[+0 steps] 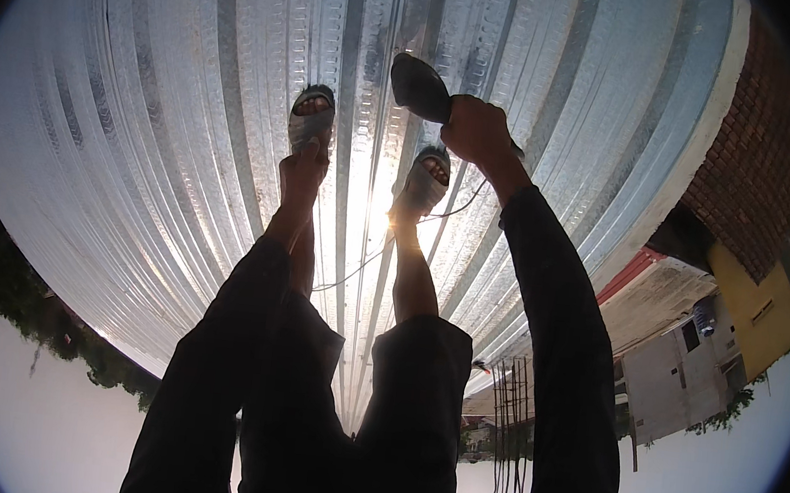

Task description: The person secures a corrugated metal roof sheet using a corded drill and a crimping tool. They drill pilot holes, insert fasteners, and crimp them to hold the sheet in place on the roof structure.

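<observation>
My right hand (482,133) is wrapped round a dark hand-held tool (421,87) with a broad rounded body, held above the roof; against the light its exact kind does not show. A thin cable (460,210) curves below that hand, behind my right leg, and off toward the left leg. My left hand (302,176) hangs in front of my left sandal (312,115), fingers drawn together; whatever they may hold is too small or dark to make out. My right sandal (425,178) stands on the ribbed metal roof sheet (275,7), just below the tool.
Long raised ribs run along the shiny roof, with strong sun glare between my feet. A pale edge (712,115) bounds it at right, beyond which lie a brown tiled roof (757,139) and a yellow wall (755,310). Thin rods (511,429) stick out near my right arm.
</observation>
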A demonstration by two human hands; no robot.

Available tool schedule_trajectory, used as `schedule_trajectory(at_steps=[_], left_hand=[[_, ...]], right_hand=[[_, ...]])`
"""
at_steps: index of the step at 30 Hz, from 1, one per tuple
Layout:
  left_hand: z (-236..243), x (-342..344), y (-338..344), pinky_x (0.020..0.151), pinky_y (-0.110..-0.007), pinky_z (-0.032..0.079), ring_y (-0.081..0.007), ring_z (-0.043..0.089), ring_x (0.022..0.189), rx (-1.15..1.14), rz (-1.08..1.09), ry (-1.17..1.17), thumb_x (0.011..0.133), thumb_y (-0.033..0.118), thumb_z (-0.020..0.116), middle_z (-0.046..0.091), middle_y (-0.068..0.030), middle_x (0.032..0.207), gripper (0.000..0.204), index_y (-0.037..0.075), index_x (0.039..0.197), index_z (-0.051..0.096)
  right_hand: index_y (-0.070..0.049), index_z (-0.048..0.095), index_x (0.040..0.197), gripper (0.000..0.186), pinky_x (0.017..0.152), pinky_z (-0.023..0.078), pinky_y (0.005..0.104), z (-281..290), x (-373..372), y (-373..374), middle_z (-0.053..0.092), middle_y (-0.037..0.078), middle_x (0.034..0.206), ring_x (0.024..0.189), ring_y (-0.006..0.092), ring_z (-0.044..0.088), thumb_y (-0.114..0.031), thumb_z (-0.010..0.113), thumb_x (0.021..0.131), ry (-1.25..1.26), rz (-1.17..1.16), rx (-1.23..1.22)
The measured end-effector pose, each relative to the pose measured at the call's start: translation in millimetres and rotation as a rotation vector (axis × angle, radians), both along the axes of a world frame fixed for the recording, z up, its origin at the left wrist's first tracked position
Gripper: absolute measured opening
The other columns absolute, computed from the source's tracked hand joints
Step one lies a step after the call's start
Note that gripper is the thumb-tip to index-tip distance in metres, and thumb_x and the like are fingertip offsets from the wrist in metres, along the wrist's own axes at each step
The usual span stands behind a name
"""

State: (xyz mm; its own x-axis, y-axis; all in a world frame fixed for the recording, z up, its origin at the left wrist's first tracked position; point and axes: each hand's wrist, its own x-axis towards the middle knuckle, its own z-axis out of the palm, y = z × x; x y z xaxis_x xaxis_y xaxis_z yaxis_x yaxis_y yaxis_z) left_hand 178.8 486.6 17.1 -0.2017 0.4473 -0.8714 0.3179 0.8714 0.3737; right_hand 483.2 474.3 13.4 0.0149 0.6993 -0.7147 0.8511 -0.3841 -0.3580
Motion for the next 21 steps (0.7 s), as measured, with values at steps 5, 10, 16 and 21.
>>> schedule_trajectory(at_steps=[5, 10, 16, 21], left_hand=[[63.8, -108.6, -24.0, 0.043, -0.028, 0.027, -0.0082, 0.035, 0.045, -0.078, -0.005, -0.004, 0.101, 0.032, 0.052, 0.042, 0.0034, 0.054, 0.04, 0.007, 0.071, 0.06], [100.7, -137.6, -83.4, 0.04, -0.028, 0.024, -0.0086, 0.029, 0.042, -0.126, 0.157, -0.11, 0.104, 0.034, 0.047, 0.037, 0.0074, 0.055, 0.038, 0.014, 0.073, 0.055], [127.4, -102.6, -120.8, 0.05, -0.034, 0.039, -0.0167, 0.05, 0.054, 0.401, -0.993, -0.174, 0.097, 0.026, 0.055, 0.054, -0.0069, 0.064, 0.028, 0.002, 0.084, 0.059], [190.5, -26.1, -93.1, 0.055, -0.031, 0.038, -0.0148, 0.048, 0.058, 0.166, -0.699, -0.596, 0.099, 0.021, 0.053, 0.052, -0.0036, 0.068, 0.023, 0.0, 0.092, 0.059]], right_hand=[[-0.002, 0.069, 0.096, 0.026, 0.083, 0.056, 0.0458, 49.3, 23.4, -36.5, 0.071, 0.019, 0.094, 0.092, 0.0361, 0.07, -0.017, 0.063, 0.076, -0.021, -0.133, 0.042], [-0.004, 0.069, 0.103, 0.031, 0.087, 0.054, 0.0465, 102.3, 45.6, -109.0, 0.071, 0.018, 0.102, 0.096, 0.0373, 0.069, -0.017, 0.06, 0.076, -0.071, -0.342, -0.028], [-0.002, 0.072, 0.095, 0.035, 0.084, 0.055, 0.0466, 118.3, 42.9, -243.5, 0.071, 0.022, 0.1, 0.098, 0.0372, 0.069, -0.027, 0.076, 0.071, -0.218, -0.841, -0.152], [-0.004, 0.077, 0.079, 0.01, 0.057, 0.054, 0.0369, 101.5, 6.9, -419.1, 0.069, 0.011, 0.07, 0.066, 0.0244, 0.069, -0.01, 0.069, 0.08, -0.144, -1.247, 0.177]])
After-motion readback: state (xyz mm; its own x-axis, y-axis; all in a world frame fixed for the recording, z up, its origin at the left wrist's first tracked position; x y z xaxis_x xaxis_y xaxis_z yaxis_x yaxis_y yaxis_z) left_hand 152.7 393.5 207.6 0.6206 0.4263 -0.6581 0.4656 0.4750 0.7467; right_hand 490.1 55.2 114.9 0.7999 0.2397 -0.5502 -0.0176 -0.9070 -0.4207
